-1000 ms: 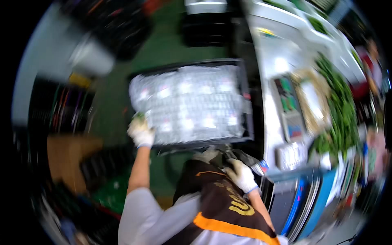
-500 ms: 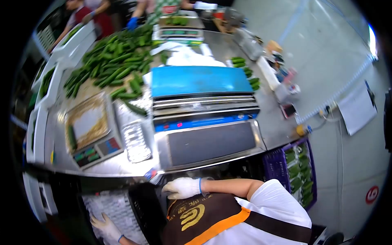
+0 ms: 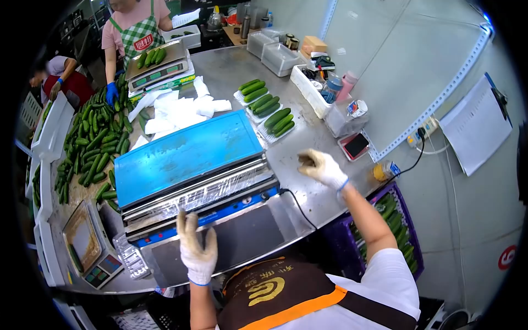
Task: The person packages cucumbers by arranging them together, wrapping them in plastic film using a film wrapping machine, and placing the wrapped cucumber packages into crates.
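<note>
My left hand [image 3: 198, 250], in a white glove, has its fingers apart over the front of the blue-topped film wrapping machine [image 3: 190, 157]. Its fingertips are close to the clear film [image 3: 220, 187]; contact cannot be made out. My right hand [image 3: 324, 169], also gloved, hovers over the metal table to the right of the machine, fingers loosely bent and apart, nothing in them. Beyond it, three white trays of cucumbers [image 3: 279, 122] stand in a row. A foam tray [image 3: 131, 256] lies left of the machine's dark front plate [image 3: 231, 236].
Loose cucumbers [image 3: 93, 143] are heaped at the left beside a scale [image 3: 88, 242]. Across the table, a co-worker in a checked apron [image 3: 140, 36] stands by another scale [image 3: 157, 69] bearing cucumbers. A power cord [image 3: 300, 206] crosses the table. A purple crate [image 3: 344, 236] stands low right.
Both hands have come up from below the table edge, the left to the machine's front, the right over the table. The view has turned, showing the cucumber trays more fully.
</note>
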